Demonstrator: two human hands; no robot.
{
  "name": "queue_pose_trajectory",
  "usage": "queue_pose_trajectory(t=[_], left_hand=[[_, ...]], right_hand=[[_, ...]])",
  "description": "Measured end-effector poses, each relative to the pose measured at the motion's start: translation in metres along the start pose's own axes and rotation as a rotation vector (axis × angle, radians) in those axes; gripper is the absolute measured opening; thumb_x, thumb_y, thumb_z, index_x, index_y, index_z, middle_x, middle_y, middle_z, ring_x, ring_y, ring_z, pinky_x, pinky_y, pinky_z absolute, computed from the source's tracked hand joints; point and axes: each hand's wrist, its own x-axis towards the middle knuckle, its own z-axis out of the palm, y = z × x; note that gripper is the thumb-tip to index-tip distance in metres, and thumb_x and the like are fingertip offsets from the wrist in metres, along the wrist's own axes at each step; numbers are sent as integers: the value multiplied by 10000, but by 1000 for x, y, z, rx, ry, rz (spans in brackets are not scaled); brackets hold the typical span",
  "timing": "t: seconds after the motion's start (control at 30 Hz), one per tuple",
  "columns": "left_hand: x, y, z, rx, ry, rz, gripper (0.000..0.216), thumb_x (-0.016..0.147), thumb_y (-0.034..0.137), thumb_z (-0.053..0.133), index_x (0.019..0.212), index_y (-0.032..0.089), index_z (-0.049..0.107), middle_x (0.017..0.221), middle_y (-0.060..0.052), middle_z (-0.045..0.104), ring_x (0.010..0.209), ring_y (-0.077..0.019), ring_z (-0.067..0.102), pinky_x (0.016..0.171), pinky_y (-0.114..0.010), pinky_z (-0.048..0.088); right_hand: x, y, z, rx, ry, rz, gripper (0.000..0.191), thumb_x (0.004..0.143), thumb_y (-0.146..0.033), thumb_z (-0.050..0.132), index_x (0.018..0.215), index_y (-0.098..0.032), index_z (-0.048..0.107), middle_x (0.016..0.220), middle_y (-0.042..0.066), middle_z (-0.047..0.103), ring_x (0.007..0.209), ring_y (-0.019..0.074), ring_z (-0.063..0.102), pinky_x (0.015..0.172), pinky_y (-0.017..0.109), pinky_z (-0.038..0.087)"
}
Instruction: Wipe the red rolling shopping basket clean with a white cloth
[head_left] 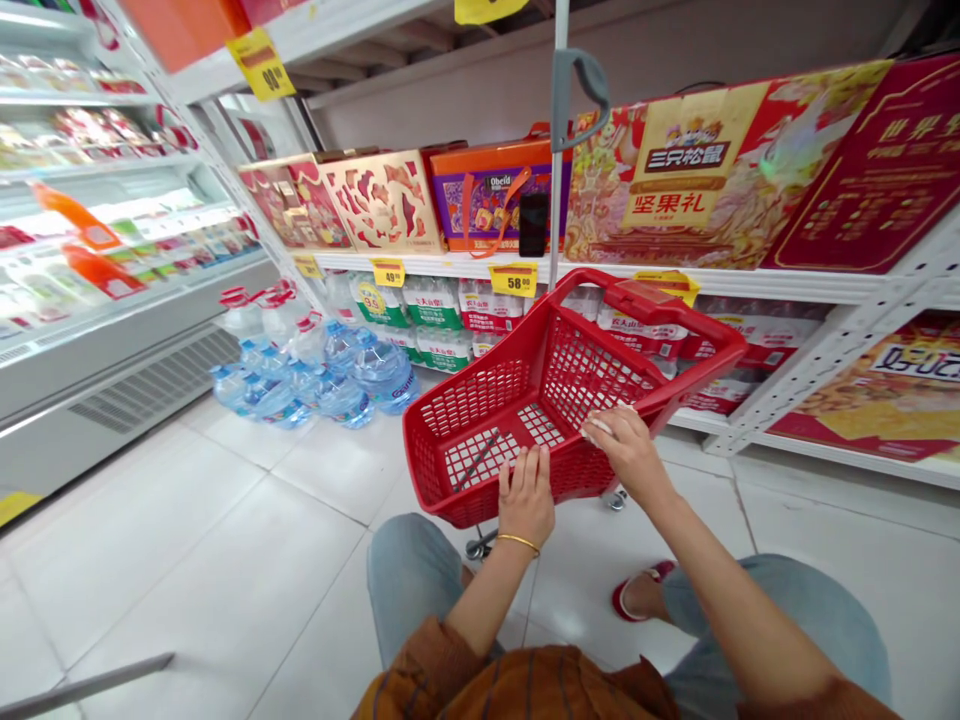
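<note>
Red basket (487,400) sits mid-frame, left hand (527,497) curled over its near rim, right hand (628,452) gripping the rim just beside it. Bottles (315,375) at left.

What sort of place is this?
Most likely a supermarket aisle: yellow price tags on the shelf edge, gift boxes above bottled water, and a red shopping basket gripped by the left hand and right hand.
</note>
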Motion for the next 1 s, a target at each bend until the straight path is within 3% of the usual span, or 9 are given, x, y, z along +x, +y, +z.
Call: queue_pose_trajectory(t=[0.17, 0.4, 0.67, 1.0], left_hand=[[2, 1, -3, -4, -4, -16, 583, 881, 292, 456, 1440, 154, 366, 1378, -95, 543, 1294, -221, 449, 1155, -428, 192], [1, 1, 2, 19, 20, -14, 547, 880, 286, 444, 1405, 134, 427, 1369, -116, 550, 1285, -233, 459, 1162, -445, 163], [-1, -12, 4, 57, 16, 85, 605, 878, 238, 431, 1465, 148, 312, 1413, -90, 511, 1320, -197, 427, 1160, -381, 200], [3, -13, -3, 44, -41, 86, 603, 884, 254, 438, 1463, 144, 313, 1431, -88, 491, 1335, -195, 413, 1156, -381, 233]], right_hand=[[1, -28, 15, 29, -24, -46, 229, 912, -185, 526, 1104, -198, 651, 1130, 97, 647, 1065, 231, 526, 1002, 472, 423], [2, -63, 27, 17, -19, 25, 292, 909, -179, 506, 1177, -192, 623, 1139, 118, 641, 1113, 254, 500, 1030, 501, 410], [7, -39, 14, -26, -73, -129, 289, 899, -154, 533, 1162, -216, 637, 1175, 86, 646, 1095, 225, 539, 1011, 431, 454], [4, -9, 5, -93, -51, -62, 270, 897, -122, 514, 1110, -215, 650, 1140, 81, 630, 1093, 230, 505, 1035, 448, 405]])
